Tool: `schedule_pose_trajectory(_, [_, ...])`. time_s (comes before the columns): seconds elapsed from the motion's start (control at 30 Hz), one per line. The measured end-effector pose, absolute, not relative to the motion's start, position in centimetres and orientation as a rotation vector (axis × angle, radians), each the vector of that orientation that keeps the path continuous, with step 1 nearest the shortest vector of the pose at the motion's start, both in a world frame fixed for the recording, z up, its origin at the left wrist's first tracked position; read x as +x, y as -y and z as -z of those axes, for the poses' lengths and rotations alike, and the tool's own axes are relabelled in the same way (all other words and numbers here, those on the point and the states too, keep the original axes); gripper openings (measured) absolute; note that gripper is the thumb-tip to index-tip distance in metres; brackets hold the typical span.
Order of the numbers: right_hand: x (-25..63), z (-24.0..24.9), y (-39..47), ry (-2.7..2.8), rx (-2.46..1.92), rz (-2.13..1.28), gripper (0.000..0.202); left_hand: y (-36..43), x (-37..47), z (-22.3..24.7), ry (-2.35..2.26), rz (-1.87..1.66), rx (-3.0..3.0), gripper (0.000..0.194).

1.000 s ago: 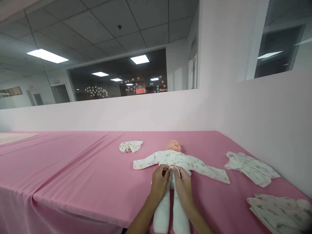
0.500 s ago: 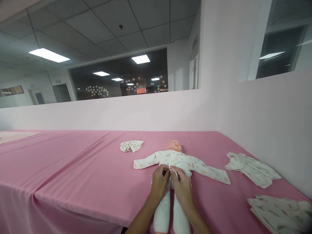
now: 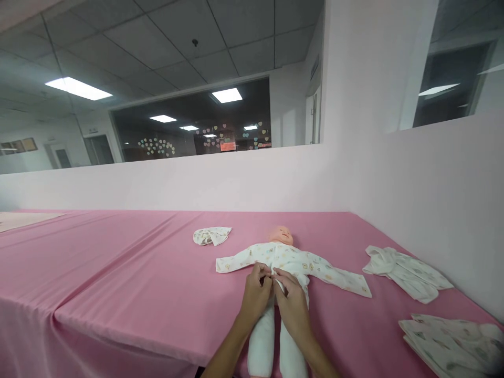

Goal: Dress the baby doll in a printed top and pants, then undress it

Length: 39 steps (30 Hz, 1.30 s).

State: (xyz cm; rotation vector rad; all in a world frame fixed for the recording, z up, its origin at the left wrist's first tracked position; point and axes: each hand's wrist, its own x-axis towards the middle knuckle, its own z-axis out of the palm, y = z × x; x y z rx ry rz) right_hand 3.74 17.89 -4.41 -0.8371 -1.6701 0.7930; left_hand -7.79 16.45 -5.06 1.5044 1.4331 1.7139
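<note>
1. Left hand (image 3: pixel 255 291): thumb and fingers closed in a narrow pinch on the front of a small printed shirt (image 3: pixel 289 257), low on its middle.
2. Right hand (image 3: pixel 292 299): just beside the left, fingertips nearly meeting it; also pinched narrow, a white edge of the shirt between thumb and fingers. Exact grip point partly hidden by the fingers.
3. Shirt: white with small coloured figures, on a doll, both sleeves spread out to the sides. The right-hand sleeve slants towards the near side.
4. Doll: lying face up, head (image 3: pixel 281 235) at the far end, legs (image 3: pixel 262 336) towards the person and clad in white cloth, passing between the forearms.
5. Under everything, a surface (image 3: pixel 157 273) covered in pink cloth, with a long crease running across its left part.
6. Left of the doll's head, apart from it: a crumpled printed cloth (image 3: pixel 212 236).
7. Right, beyond the sleeve end: a white garment (image 3: pixel 407 273), loosely bunched at one end. Nearer, at the corner: folded printed clothes (image 3: pixel 452 341).
8. Behind: pale wall (image 3: pixel 236 181), wide window (image 3: pixel 189 121) above it, heart shapes and ceiling lights showing there.
</note>
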Motion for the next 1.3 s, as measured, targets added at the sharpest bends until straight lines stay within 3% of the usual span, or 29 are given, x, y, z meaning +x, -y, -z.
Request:
schedule_pose_trajectory(0.07, [3.72,4.42,-17.83,1.711,-0.812,-0.739,0.034,-16.48,-7.79,5.06,-1.398,-1.708,1.477,0.003])
schedule_pose_trajectory(0.27, [3.72,4.44,-17.60,1.713,-0.837,-0.769,0.030,-16.85,-7.89,5.11,-1.276,-1.736,1.298,0.025])
schedule_pose_trajectory(0.57, [3.52,4.36,-17.48,1.638,-0.870,-0.773,0.034,-17.03,-8.09,5.27,-1.335,-1.720,1.267,0.030])
schedule_pose_trajectory(0.83, [3.82,4.60,-17.46,1.614,-0.899,-0.887,0.038,-17.01,-8.04,5.19,-1.362,-1.715,1.305,0.019])
schedule_pose_trajectory(1.3, [3.56,5.05,-17.71,1.732,-0.996,-0.650,0.035,-16.77,-8.01,5.00,-1.339,-1.787,1.267,0.017])
